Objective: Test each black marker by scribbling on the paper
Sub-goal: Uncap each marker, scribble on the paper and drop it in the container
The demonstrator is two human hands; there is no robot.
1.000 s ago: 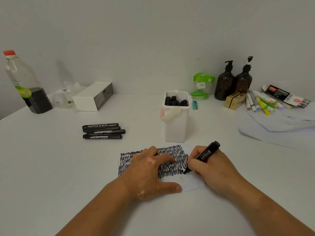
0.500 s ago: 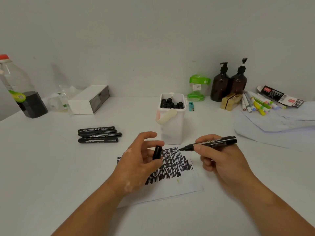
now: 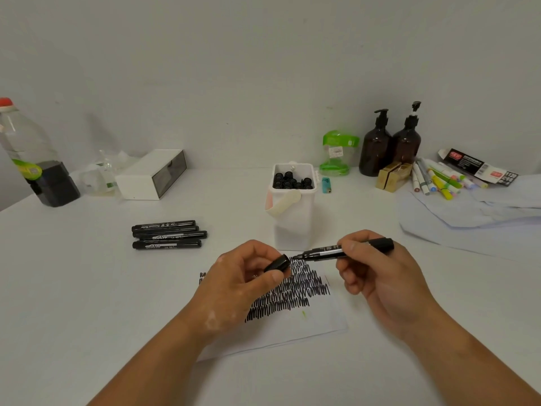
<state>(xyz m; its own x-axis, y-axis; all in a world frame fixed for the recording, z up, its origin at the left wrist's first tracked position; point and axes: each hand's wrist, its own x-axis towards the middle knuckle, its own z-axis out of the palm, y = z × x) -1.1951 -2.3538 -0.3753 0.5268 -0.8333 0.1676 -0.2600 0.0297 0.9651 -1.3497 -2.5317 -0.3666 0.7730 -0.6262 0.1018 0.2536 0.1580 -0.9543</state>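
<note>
Since the scribbling a second ago, the marker (image 3: pixel 336 252) has come up off the paper (image 3: pixel 316 326), and the cap (image 3: pixel 278 263) is now almost at its tip. The right hand (image 3: pixel 380 276) grips the barrel and the left hand (image 3: pixel 243 276) pinches the cap, both just above the sheet. From my end this one looks tested. I'd guess the four markers (image 3: pixel 168 234) lying off to the left are done too, and the tub (image 3: pixel 294 227) holds plenty more.

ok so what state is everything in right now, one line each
marker: uncapped, gripped by right hand, held above paper
cap: off, pinched by left hand
paper: flat, heavily scribbled
four loose markers: capped, lying side by side
white tub: upright, open, marker ends showing
pump bottles: upright
</note>
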